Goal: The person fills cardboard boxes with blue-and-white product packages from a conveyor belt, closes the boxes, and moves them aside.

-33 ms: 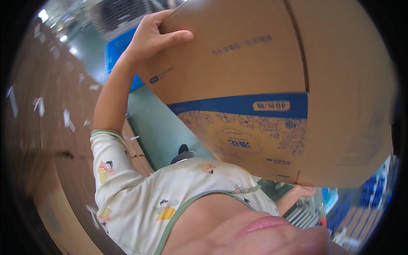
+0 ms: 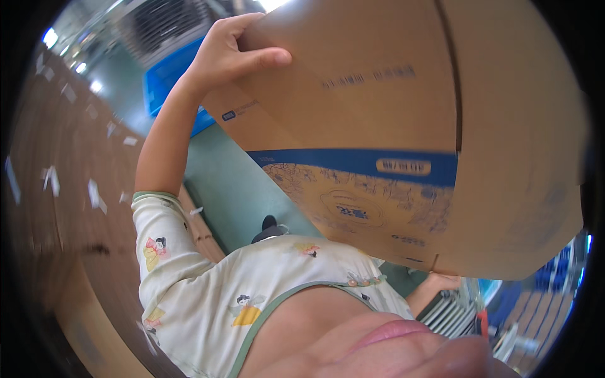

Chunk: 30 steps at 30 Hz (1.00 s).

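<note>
While the carton (image 2: pixel 403 120) was up in front of me: my feed was mostly brown cardboard with a blue band (image 2: pixel 353 159) across it, raised just beyond the wearer's patterned shirt (image 2: pixel 214 290).
Left hand (image 2: pixel 220 57): clamped on the carton's edge at upper left, thumb flat on the printed side, the other fingers mostly tucked out of sight.
Right hand (image 2: pixel 443 281): down at the carton's lower edge, seemingly touching it; the box hid so much that I honestly couldn't tell how wide or narrow that grip was.
Carton progress: lifted and held, so that much was done imo. It wasn't set down on anything I could see. A dark slit (image 2: pixel 456 94) between panels made me reckon that end wasn't folded shut yet, and the inside didn't show.
Floor (image 2: pixel 233 183): greenish, with a dark shoe (image 2: pixel 270 222) visible against it.
Brown surface (image 2: pixel 94 145) on the left: littered with white scraps (image 2: pixel 94 195), too smeared for me to say what it was.
Right side: metal slats (image 2: pixel 450 315), then blurry blue stuff (image 2: pixel 554 271) farther out.
Back of the room: blue bin (image 2: pixel 165 82) past the left hand, grey grilled unit (image 2: pixel 161 28) near it, bright lights (image 2: pixel 50 38) too.
</note>
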Available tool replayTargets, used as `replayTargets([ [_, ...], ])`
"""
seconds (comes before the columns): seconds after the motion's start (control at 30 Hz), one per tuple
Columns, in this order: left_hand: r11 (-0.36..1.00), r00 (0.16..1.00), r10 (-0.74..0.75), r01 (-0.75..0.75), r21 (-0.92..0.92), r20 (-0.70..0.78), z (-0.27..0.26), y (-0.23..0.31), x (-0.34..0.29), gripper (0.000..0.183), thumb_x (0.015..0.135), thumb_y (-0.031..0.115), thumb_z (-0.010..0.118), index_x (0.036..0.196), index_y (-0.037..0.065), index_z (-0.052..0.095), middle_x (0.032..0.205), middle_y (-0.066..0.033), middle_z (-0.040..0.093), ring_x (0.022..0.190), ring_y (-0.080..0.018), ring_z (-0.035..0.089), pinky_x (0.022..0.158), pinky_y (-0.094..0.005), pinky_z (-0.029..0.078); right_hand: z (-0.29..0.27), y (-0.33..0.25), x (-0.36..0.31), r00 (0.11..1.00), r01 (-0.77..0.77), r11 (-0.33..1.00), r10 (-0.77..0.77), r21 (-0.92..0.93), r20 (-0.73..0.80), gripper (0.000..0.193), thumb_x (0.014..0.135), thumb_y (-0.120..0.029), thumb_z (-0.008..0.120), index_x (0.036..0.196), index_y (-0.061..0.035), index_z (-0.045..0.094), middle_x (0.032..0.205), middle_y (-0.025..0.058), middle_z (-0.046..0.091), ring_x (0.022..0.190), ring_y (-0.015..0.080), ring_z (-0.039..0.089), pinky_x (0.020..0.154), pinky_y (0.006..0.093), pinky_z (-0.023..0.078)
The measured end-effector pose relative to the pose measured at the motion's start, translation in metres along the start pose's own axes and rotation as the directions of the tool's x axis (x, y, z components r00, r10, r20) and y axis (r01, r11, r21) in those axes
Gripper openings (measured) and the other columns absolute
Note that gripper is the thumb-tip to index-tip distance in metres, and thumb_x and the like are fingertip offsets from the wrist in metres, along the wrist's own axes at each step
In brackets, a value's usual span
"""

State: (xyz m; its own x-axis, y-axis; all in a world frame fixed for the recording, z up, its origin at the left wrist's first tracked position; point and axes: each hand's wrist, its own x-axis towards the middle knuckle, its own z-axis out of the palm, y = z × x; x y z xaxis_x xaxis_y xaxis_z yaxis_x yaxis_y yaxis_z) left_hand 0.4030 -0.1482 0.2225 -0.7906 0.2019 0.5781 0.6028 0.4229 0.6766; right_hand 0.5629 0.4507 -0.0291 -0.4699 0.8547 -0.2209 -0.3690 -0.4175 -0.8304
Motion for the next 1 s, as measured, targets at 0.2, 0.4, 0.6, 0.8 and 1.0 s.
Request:
replayTargets([
  [0.2, 0.891, 0.825, 0.35, -0.439, 0.113, 0.445, 0.084, -0.046, 0.095, 0.047, 0.06, 0.042, 0.077, 0.073, 0.002, 0.057, 0.058, -0.0085, 0.048, 0.05, -0.0203, 0.048, 0.048, -0.026, 0.039, -0.091, 0.091, -0.07, 0.942, -0.327, 0.829, 0.247, -0.453, -0.228, 0.033, 0.078, -0.024, 0.059, 0.105, -0.006, 0.056, 0.087, 0.0054, 0.061, 0.08, 0.0169, 0.057, 0.07, 0.0291, 0.045],
  [0.4, 0.659, 0.497, 0.619, -0.749, -0.059, 0.608, 0.148, -0.066, 0.048, 0.035, 0.069, 0.039, 0.064, 0.061, 0.01, 0.048, 0.055, -0.0035, 0.045, 0.054, -0.0222, 0.052, 0.049, -0.0335, 0.041, 0.096, 0.0, -0.23, 0.845, 0.154, 0.601, 0.332, -0.784, 0.42, 0.023, 0.082, -0.017, 0.057, 0.1, -0.0034, 0.059, 0.085, 0.0058, 0.063, 0.076, 0.0141, 0.058, 0.069, 0.0263, 0.046],
  [0.6, 0.778, 0.512, 0.34, -0.625, 0.07, 0.789, 0.177, -0.042, 0.07, 0.038, 0.078, 0.043, 0.056, 0.072, 0.006, 0.056, 0.064, -0.0089, 0.057, 0.064, -0.0279, 0.059, 0.058, -0.0377, 0.045, 0.18, -0.044, -0.207, 0.373, 0.867, -0.231, -0.287, -0.442, 0.882, 0.037, 0.082, -0.031, 0.051, 0.107, -0.0046, 0.056, 0.104, 0.0119, 0.057, 0.102, 0.0305, 0.048, 0.093, 0.0422, 0.031],
  [0.8, 0.922, 0.439, -0.029, -0.336, 0.194, 0.898, 0.205, -0.026, 0.109, 0.06, 0.083, 0.059, 0.037, 0.103, 0.006, 0.056, 0.095, -0.0188, 0.058, 0.094, -0.034, 0.054, 0.081, -0.0411, 0.042, 0.16, -0.02, -0.177, 0.245, 0.8, -0.476, -0.297, -0.366, 0.923, 0.053, 0.077, -0.038, 0.057, 0.119, -0.009, 0.047, 0.116, 0.0087, 0.049, 0.111, 0.0278, 0.042, 0.096, 0.0471, 0.024],
  [1.0, 0.875, 0.394, -0.016, -0.44, 0.203, 0.919, 0.214, -0.032, 0.13, 0.064, 0.082, 0.055, 0.043, 0.124, 0.008, 0.038, 0.102, -0.0209, 0.055, 0.101, -0.0363, 0.051, 0.085, -0.0433, 0.04, 0.147, -0.016, -0.22, 0.294, 0.888, -0.226, -0.39, -0.4, 0.873, 0.037, 0.071, -0.04, 0.059, 0.093, -0.0108, 0.056, 0.09, 0.0064, 0.057, 0.094, 0.0249, 0.05, 0.092, 0.0442, 0.027],
])
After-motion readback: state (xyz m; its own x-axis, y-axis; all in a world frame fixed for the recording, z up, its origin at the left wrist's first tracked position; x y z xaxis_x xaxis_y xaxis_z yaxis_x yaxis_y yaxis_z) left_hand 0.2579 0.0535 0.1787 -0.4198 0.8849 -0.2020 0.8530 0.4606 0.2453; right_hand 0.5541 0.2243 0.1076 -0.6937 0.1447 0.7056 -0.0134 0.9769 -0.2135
